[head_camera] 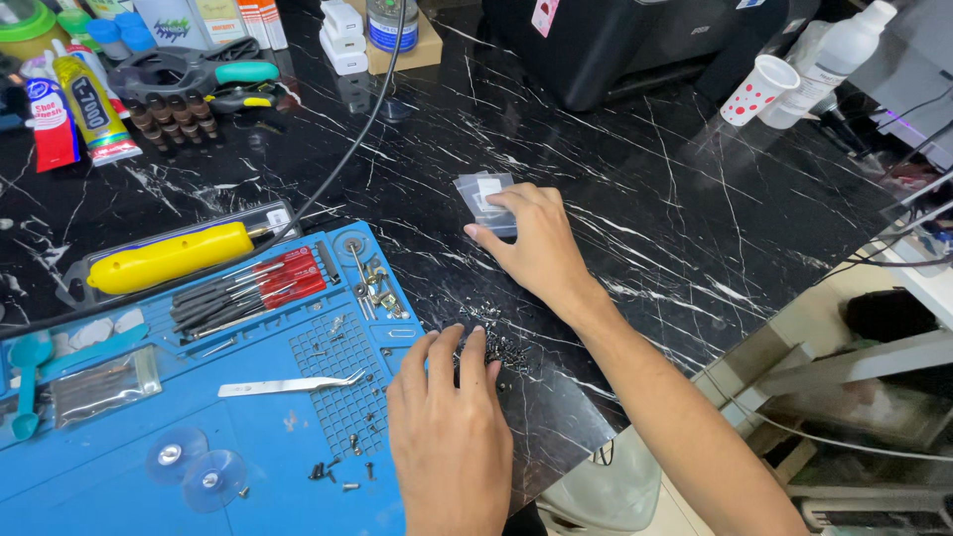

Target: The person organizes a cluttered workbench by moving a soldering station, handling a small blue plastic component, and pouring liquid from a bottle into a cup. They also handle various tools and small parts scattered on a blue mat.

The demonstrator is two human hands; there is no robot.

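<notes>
Right hand (531,243) grip pinching small clear bag (483,196); left hand (447,427) open, fingertips on screws (501,347) on desk (615,199).

Operator body, head cam view: two bare hands and forearms only. Left hand (449,437): no glove, no ring, no watch or band at wrist; nails short, unpainted. Right hand (536,248): same, bare, no jewellery. Right forearm (675,417) visible approx. to elbow w/o sleeve or cuff in frame. No tape, markings or tattoos seen. Fingers (437,357) uncovered throughout.
</notes>
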